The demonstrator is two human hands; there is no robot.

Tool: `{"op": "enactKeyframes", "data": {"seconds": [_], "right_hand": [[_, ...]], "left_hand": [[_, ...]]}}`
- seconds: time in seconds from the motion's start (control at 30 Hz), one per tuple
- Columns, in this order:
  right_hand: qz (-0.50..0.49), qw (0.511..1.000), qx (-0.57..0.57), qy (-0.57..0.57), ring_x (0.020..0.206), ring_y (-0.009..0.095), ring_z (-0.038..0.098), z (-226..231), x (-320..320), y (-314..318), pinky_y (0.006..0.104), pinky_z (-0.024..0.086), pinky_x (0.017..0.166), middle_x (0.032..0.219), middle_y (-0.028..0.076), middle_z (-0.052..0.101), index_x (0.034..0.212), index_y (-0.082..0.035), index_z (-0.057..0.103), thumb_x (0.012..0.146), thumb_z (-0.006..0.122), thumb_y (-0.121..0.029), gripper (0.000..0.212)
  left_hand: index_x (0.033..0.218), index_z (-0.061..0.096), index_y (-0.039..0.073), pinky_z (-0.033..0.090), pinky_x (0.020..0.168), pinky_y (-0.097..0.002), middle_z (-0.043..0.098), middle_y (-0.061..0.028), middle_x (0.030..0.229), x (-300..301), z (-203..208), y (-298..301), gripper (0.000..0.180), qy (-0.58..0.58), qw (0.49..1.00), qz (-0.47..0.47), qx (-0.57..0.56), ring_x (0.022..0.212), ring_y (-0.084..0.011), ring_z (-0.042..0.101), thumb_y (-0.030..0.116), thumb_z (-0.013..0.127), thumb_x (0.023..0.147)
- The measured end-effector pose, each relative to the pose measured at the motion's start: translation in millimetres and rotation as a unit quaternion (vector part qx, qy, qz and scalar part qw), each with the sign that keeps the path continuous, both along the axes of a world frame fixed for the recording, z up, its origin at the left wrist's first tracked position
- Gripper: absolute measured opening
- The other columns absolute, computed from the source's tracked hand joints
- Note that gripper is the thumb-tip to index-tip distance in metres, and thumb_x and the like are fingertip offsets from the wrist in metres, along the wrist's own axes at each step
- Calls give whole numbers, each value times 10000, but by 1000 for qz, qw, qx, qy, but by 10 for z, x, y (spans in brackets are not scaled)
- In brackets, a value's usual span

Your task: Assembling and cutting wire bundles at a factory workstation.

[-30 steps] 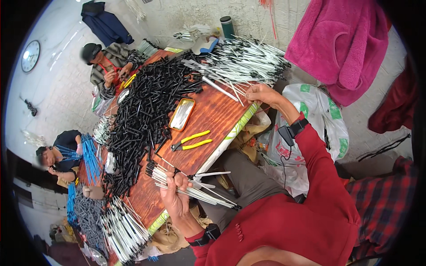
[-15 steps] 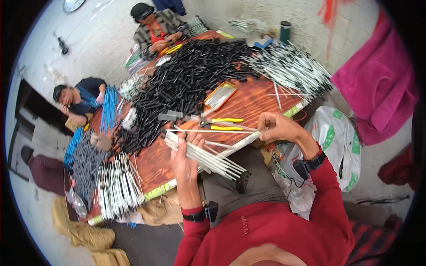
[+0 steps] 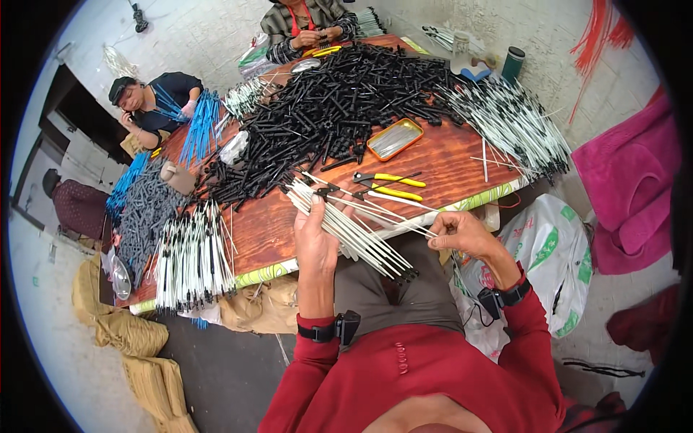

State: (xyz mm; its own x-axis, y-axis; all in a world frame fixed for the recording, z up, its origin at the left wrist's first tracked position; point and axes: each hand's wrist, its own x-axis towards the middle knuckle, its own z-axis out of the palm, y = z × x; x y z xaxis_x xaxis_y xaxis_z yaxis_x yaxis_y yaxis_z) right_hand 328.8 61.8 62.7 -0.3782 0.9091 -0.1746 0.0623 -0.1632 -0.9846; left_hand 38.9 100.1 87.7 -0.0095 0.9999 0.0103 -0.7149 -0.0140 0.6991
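Observation:
In my left hand [image 3: 316,234] I grip a bundle of thin white rods [image 3: 361,234] with black tips, slanting down over my lap. My right hand [image 3: 462,234] pinches the near end of a thin white rod [image 3: 404,217]; its far end reaches back toward the top of the bundle, by a small black piece. Just beyond the hands, yellow-handled pliers [image 3: 393,186] lie on the wooden table [image 3: 267,231]. Behind them sits a yellow-rimmed tray [image 3: 395,138] of thin pale strips.
A large heap of black plastic pieces [image 3: 325,101] covers the table's middle. White rods lie piled at right [image 3: 505,123] and at left [image 3: 195,260], beside grey pieces [image 3: 148,198]. Two people sit at the table's far side. A white plastic bag [image 3: 552,245] stands at my right.
The view has shifted, so the table shows differently. My right hand has come closer to the bundle, and the rod it holds now slants down toward me instead of lying nearly level.

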Motion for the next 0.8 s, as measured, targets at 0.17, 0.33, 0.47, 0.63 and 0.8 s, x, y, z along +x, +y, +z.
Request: {"op": "enactKeyframes", "data": {"seconds": [0.17, 0.33, 0.47, 0.63, 0.8], "right_hand": [[-9, 1000, 8, -10, 686, 46, 572, 16, -36, -39, 210, 439, 622, 768, -10, 648, 864, -37, 644, 807, 800, -132, 192], [-44, 999, 1, -11, 666, 32, 555, 22, -98, -135, 202, 428, 606, 754, -13, 645, 838, -54, 623, 788, 817, -165, 229], [-10, 998, -36, 47, 651, 26, 539, -91, -148, -201, 192, 409, 588, 743, -19, 637, 838, -62, 611, 785, 823, -185, 251], [26, 989, -107, 99, 620, 20, 514, -208, -143, -235, 183, 376, 560, 716, -36, 620, 861, -71, 610, 804, 811, -170, 231], [39, 989, -108, 96, 613, 19, 503, -225, -174, -281, 186, 362, 550, 704, -47, 606, 862, -84, 611, 804, 813, -182, 232]], "left_hand": [[1285, 501, 67, 532, 917, -396, 638, -163, 1192, -5, -19, -12, 306, 29, 999, 20, -5, 1058, -245, 644, 237, 529, 1033], [1296, 495, 70, 539, 886, -375, 653, -124, 1112, -36, -35, 4, 314, 60, 998, 13, 9, 1015, -218, 647, 248, 519, 1038], [1304, 491, 69, 548, 847, -371, 652, -104, 1050, -19, -62, 17, 312, 0, 999, -6, 45, 961, -204, 644, 237, 508, 1042], [1325, 486, 63, 551, 835, -394, 640, -91, 992, 43, 89, -37, 334, -55, 998, -11, 33, 912, -195, 634, 243, 501, 1044], [1345, 485, 61, 530, 815, -384, 588, -47, 907, 9, 152, -106, 357, -52, 993, -74, 75, 847, -161, 589, 251, 503, 1043]]}}
